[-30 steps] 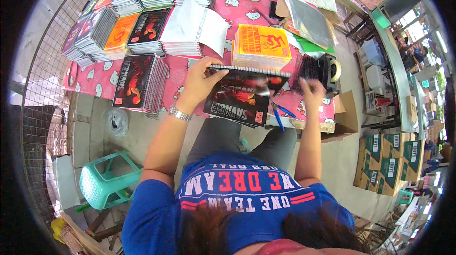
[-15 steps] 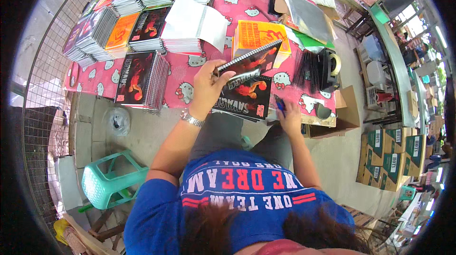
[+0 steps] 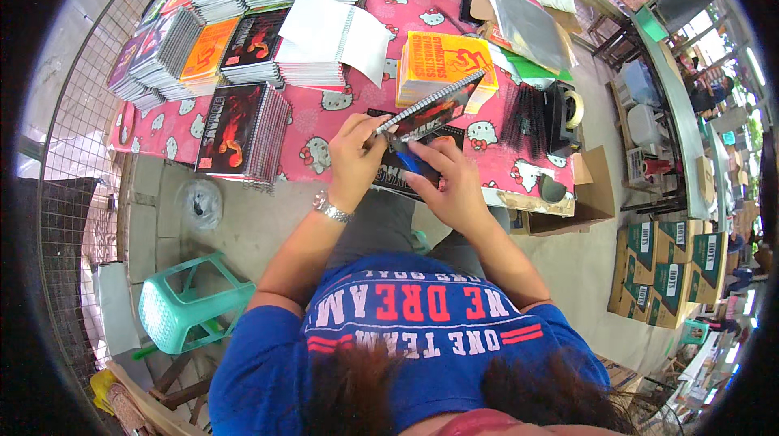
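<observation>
Blue-handled tool (image 3: 415,163), pliers by look, gripped in right hand (image 3: 457,186), fingers curled round it. Just beside, left hand (image 3: 355,152) pinches tilted black spiral notebook (image 3: 451,106) by coil end. Loose pinch could let notebook swing; misplaced tool bite could bend wire. Tool tip hidden between fingers. Below fingers, lower black notebooks (image 3: 393,178), count unclear. Beyond fingertips, orange notebook stack (image 3: 445,58).
</observation>
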`<state>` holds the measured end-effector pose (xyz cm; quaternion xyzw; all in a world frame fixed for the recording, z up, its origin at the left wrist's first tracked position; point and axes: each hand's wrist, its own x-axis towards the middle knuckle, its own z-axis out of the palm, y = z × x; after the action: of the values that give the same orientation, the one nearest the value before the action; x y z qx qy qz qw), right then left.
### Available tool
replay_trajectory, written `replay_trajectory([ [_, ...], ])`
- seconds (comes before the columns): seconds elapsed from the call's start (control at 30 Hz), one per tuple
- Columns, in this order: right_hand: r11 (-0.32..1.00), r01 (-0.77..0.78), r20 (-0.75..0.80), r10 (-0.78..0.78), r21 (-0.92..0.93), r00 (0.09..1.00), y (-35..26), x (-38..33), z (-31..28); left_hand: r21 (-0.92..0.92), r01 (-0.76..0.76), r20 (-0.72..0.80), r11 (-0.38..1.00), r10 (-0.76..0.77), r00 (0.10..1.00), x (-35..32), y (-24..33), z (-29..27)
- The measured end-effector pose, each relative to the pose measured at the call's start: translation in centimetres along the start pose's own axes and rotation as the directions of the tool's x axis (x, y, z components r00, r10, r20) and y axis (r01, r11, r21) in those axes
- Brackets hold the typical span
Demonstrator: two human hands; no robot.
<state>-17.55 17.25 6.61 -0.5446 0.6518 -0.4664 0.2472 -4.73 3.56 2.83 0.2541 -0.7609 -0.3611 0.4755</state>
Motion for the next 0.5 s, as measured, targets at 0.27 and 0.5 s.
replay_trajectory([
  [0.27,0.892,-0.223,0.093,0.203,0.394,0.975,2.2,-0.4,1.1,-0.365,0.36,-0.342,0.859,-0.484,0.806,-0.9,-4.4,-4.7],
  [0.5,0.932,-0.338,-0.442,0.36,0.131,0.822,14.2,-3.5,-3.9,0.727,0.278,-0.226,0.628,-0.165,0.96,-7.3,-15.6,-8.8],
])
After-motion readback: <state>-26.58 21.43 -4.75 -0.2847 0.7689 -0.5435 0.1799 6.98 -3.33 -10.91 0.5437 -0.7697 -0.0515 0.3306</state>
